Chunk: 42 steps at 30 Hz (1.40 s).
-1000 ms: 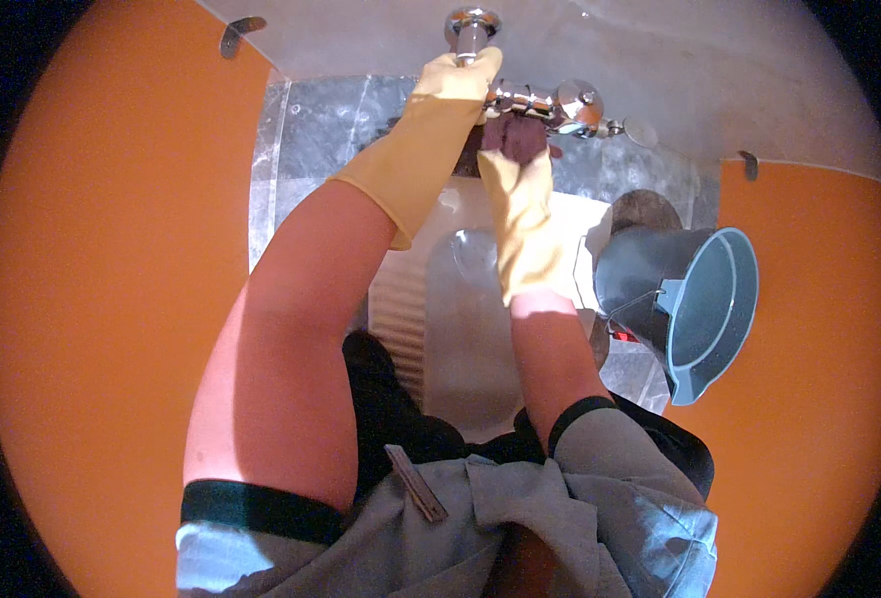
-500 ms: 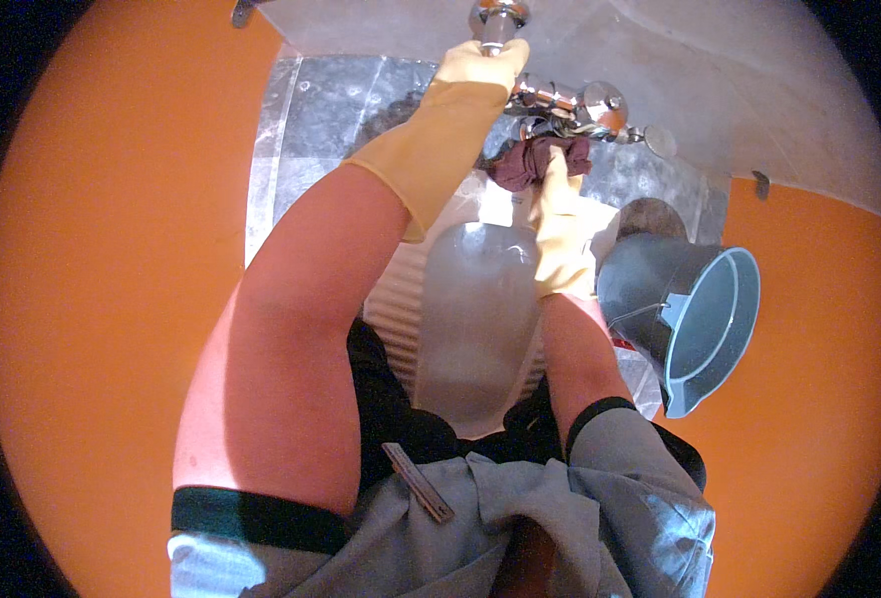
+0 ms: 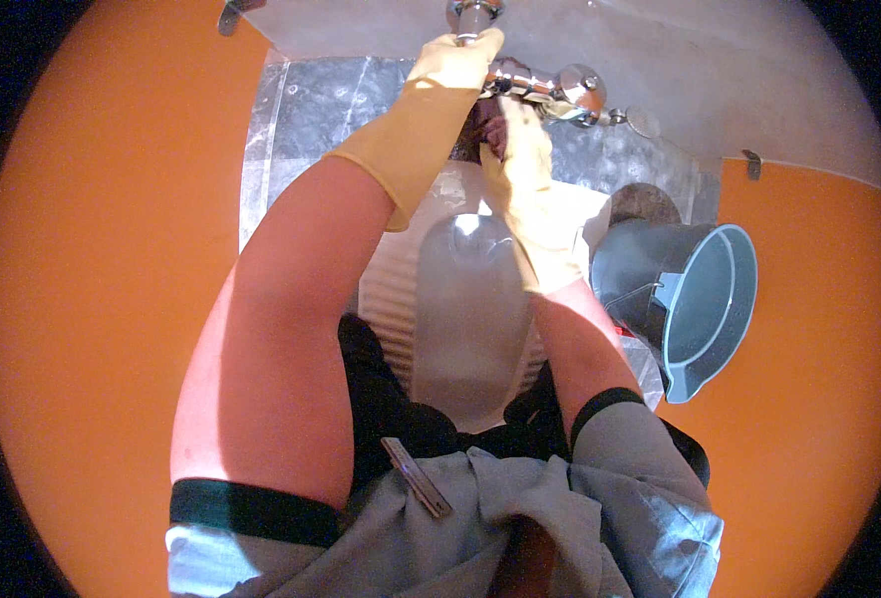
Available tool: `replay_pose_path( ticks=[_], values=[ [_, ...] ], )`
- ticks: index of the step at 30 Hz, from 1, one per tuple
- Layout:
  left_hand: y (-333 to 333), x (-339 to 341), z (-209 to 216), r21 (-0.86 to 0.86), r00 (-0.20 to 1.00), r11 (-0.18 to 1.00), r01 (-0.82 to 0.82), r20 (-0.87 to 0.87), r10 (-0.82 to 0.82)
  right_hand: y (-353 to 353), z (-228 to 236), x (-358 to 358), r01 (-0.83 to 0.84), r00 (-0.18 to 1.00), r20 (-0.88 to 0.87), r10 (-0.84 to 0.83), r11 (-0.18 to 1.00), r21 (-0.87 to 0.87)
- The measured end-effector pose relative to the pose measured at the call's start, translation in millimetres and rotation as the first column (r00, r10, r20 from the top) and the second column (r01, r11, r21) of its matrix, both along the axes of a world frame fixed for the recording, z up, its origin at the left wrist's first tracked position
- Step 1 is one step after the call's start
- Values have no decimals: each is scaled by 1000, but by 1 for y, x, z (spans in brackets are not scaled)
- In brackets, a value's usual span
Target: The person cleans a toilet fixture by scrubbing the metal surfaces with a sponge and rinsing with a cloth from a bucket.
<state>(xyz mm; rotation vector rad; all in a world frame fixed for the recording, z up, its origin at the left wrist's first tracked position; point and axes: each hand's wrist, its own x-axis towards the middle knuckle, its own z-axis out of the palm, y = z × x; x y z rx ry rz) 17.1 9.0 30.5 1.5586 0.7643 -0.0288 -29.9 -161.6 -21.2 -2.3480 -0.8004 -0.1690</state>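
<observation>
Yellow rubber gloves cover both of my hands. My left hand (image 3: 457, 62) is closed round the upright chrome pipe (image 3: 473, 22) at the top of the view. Just below and to the right, my right hand (image 3: 520, 149) grips a dark maroon cloth (image 3: 488, 128), partly hidden by the glove. The cloth is against the lower part of the piping, under the horizontal chrome flush valve (image 3: 540, 85). A round chrome knob end (image 3: 582, 92) shows to the right of my right hand. Below my hands lies the squat toilet pan (image 3: 468, 319), with ribbed footrests beside it.
A blue-grey bucket (image 3: 628, 269) with a pouring lip is tilted on the right, close to my right forearm. Behind it is a dark round shape (image 3: 646, 203). Grey tiles (image 3: 331, 105) back the pipes, with orange surfaces (image 3: 112, 299) on both sides.
My right hand has moved left and up with the maroon cloth, from under the valve's middle to the pipe beside my left hand. The left hand keeps its grip. The whole view has shifted slightly.
</observation>
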Motion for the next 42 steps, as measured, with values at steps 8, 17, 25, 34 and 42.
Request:
replay_pose_path(
  ticks=[8, 17, 25, 34, 42],
  values=[
    [1, -5, 2, 83, 1000, 996, 28, -6, -27, -90, -46, 2, 132, 991, 9, -135, 946, -296],
    [-1, -4, 4, -35, 999, 999, 10, 39, -9, -107, -11, 6, 728, 495, -836, -238, 639, 250],
    [-1, -6, 9, 108, 1000, 994, -14, 19, 12, -113, 1, 31, 653, 751, -226, -620, 748, 117],
    [2, 1, -2, 80, 1000, 997, -17, 9, 16, -62, -38, 65, 902, 416, -905, -88, 168, 398],
    [-3, 2, 0, 101, 999, 994, -39, -29, 42, -42, -103, 109, 527, 797, -439, -414, 833, 171]
  ],
)
